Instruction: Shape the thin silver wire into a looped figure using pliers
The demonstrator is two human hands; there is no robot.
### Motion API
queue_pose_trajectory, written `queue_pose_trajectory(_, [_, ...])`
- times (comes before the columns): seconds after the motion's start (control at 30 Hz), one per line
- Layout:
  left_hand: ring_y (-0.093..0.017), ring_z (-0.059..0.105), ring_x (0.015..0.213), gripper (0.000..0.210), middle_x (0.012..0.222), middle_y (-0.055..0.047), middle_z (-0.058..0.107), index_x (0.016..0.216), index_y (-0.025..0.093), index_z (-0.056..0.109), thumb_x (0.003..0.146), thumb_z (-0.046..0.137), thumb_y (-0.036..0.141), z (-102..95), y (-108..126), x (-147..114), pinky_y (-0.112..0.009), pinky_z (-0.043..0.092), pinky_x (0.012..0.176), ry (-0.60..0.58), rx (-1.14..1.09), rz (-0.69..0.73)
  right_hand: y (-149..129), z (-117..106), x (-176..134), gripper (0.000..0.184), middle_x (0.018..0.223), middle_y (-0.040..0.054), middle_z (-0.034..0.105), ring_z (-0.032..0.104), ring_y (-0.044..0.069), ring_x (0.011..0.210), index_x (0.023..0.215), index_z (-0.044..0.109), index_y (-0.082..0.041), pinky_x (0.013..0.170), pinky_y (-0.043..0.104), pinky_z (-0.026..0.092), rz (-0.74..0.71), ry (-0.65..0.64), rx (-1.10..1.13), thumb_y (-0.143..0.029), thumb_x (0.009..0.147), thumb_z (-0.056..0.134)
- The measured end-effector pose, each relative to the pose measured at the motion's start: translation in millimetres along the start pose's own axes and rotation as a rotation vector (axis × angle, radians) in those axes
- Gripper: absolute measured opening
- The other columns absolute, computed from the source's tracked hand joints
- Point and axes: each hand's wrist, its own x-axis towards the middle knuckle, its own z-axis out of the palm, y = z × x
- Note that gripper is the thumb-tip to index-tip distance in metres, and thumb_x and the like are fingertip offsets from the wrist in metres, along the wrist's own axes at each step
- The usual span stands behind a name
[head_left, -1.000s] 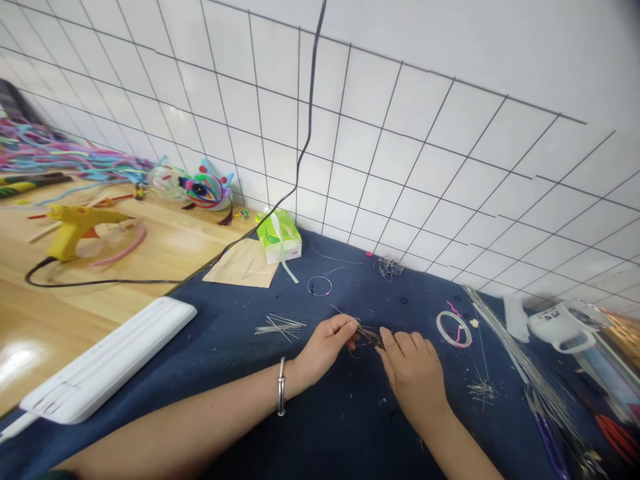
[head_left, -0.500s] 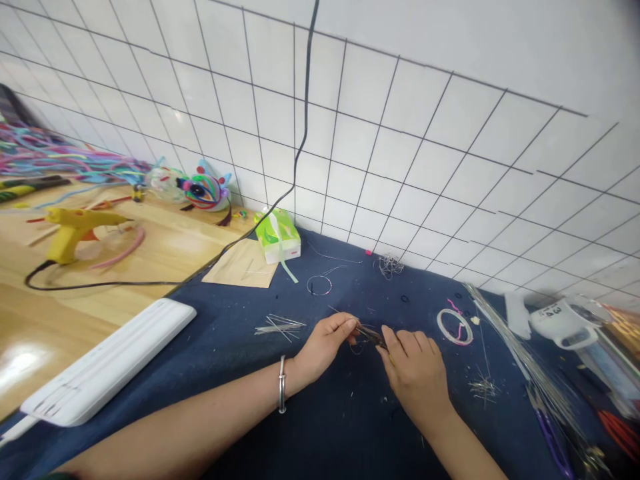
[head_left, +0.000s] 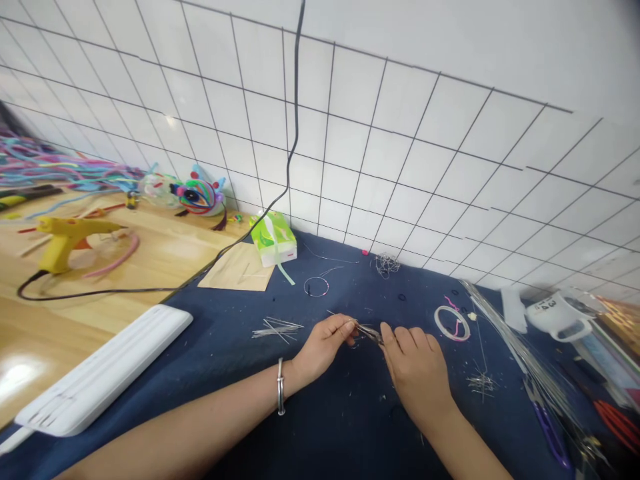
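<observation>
The left hand point(head_left: 327, 343) and right hand point(head_left: 415, 367) sit almost where they were a second ago. The left pinches a wire point(head_left: 331, 312); the right is curled round pliers point(head_left: 371, 333).

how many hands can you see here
2: the left hand, pinching a thin wire, and, to its right, the right hand, gripping pliers. No others show.

Holds pliers point(head_left: 370, 333) in right hand point(head_left: 419, 367), pinches probably thin wire point(head_left: 331, 312) in left hand point(head_left: 324, 347), over dark blue cloth point(head_left: 225, 360), near loose wire pieces point(head_left: 278, 329).
</observation>
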Motion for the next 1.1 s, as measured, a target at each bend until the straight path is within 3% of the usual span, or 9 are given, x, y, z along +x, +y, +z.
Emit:
queue_pose_trajectory(0.3, [-0.013,0.055,0.066,0.029,0.078,-0.004,0.06,0.085,0.015,0.062,0.083,0.046,0.039,1.3,0,0,-0.028,0.044,0.068,-0.025,-0.02,-0.027,4,5,-3,0.035,0.081,0.0066,0.055,0.043,0.018,0.072,0.117,0.052,-0.019,0.065,0.034,0.027,-0.022,0.041,0.017,-0.012,0.084,0.044])
queue_pose_trajectory(0.53, [-0.014,0.053,0.075,0.028,0.088,-0.004,0.057,0.101,0.019,0.062,0.084,0.046,0.033,1.9,4,-2,-0.029,0.043,0.075,-0.044,0.009,0.003,7,9,-5,0.035,0.08,0.007,0.056,0.043,0.019,0.074,0.119,0.051,-0.018,0.067,0.034,0.028,0.007,0.042,0.038,-0.015,0.085,0.045])
queue_pose_trajectory(0.67, [-0.013,0.053,0.073,0.028,0.086,-0.004,0.058,0.106,0.019,0.06,0.081,0.05,0.028,4.0,4,-2,-0.028,0.043,0.073,-0.038,-0.024,-0.053,9,13,-7,0.036,0.082,0.0063,0.056,0.042,0.018,0.074,0.12,0.05,-0.019,0.067,0.034,0.028,-0.017,0.058,0.032,-0.015,0.085,0.045])
queue_pose_trajectory(0.9, [-0.013,0.058,0.069,0.022,0.075,-0.001,0.06,0.095,0.015,0.056,0.077,0.058,0.026,7.2,0,0,-0.026,0.043,0.068,0.002,-0.206,-0.116,10,18,-9,0.036,0.082,0.0062,0.056,0.043,0.017,0.074,0.12,0.05,-0.019,0.066,0.033,0.028,-0.026,0.076,0.041,-0.015,0.085,0.044])
queue_pose_trajectory(1.1, [-0.014,0.059,0.068,0.019,0.073,-0.003,0.063,0.085,0.014,0.06,0.075,0.06,0.03,5.5,0,0,-0.028,0.045,0.068,0.021,-0.179,-0.132,9,18,-9,0.035,0.081,0.0062,0.056,0.043,0.017,0.073,0.119,0.051,-0.019,0.065,0.033,0.028,-0.029,0.089,0.052,-0.014,0.086,0.043])
